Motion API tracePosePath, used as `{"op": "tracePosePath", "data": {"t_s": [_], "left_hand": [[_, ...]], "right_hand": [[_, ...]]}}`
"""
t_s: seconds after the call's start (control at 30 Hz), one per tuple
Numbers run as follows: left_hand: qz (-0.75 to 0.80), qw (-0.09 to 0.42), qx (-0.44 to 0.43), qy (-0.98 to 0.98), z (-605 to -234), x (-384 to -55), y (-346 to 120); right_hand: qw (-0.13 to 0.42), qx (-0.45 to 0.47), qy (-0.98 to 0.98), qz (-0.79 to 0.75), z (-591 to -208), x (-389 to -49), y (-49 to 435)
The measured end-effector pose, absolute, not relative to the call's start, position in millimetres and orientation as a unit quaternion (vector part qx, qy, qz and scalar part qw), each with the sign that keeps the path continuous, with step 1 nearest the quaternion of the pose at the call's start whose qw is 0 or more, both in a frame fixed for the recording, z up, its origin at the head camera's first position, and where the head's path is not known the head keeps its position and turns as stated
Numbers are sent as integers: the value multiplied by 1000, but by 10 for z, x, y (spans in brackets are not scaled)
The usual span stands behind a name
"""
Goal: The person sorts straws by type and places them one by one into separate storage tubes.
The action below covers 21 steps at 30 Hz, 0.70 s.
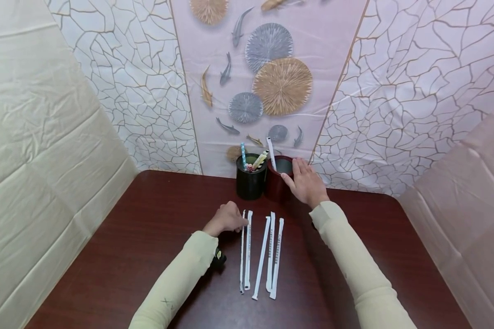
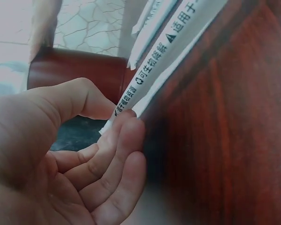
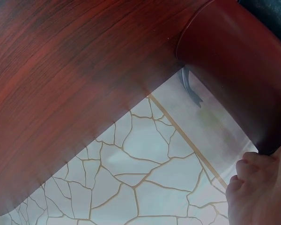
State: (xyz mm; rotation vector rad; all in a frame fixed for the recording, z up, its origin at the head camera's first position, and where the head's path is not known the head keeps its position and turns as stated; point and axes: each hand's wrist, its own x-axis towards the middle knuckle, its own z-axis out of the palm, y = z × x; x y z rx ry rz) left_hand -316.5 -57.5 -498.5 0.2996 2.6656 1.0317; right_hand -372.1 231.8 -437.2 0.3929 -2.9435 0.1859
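Observation:
My left hand [image 1: 229, 216] is at the far end of the two leftmost paper-wrapped straws on the table. In the left wrist view, its thumb and forefinger pinch the end of a white wrapped straw [image 2: 152, 63] with black printing; the other fingers are loosely bent. My right hand [image 1: 308, 183] rests against the right side of a dark red cup [image 1: 275, 188], fingers extended along the rim and thumb at the front. One white wrapped straw [image 1: 271, 153] leans inside that cup. Three more wrapped straws [image 1: 276, 260] lie to the right of the left hand.
A black cup [image 1: 249, 185] stands close to the red cup's left side, with several colourful patterned sticks [image 1: 243, 154] in it. Both stand near the back edge of the dark wood table [image 1: 156, 228]. Patterned cloth [image 1: 144, 91] hangs behind.

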Motion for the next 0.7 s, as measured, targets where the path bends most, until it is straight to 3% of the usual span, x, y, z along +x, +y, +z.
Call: {"op": "tracePosePath", "data": {"t_s": [0.33,0.7], "left_hand": [[397,105,79,908,-4687,-3174,-570],[408,12,109,906,-4317,-3288,-552]], "right_hand": [[87,130,-986,59,-4378,-3735,2319],[83,129,-986,59,-4368,-3724,2312]]}}
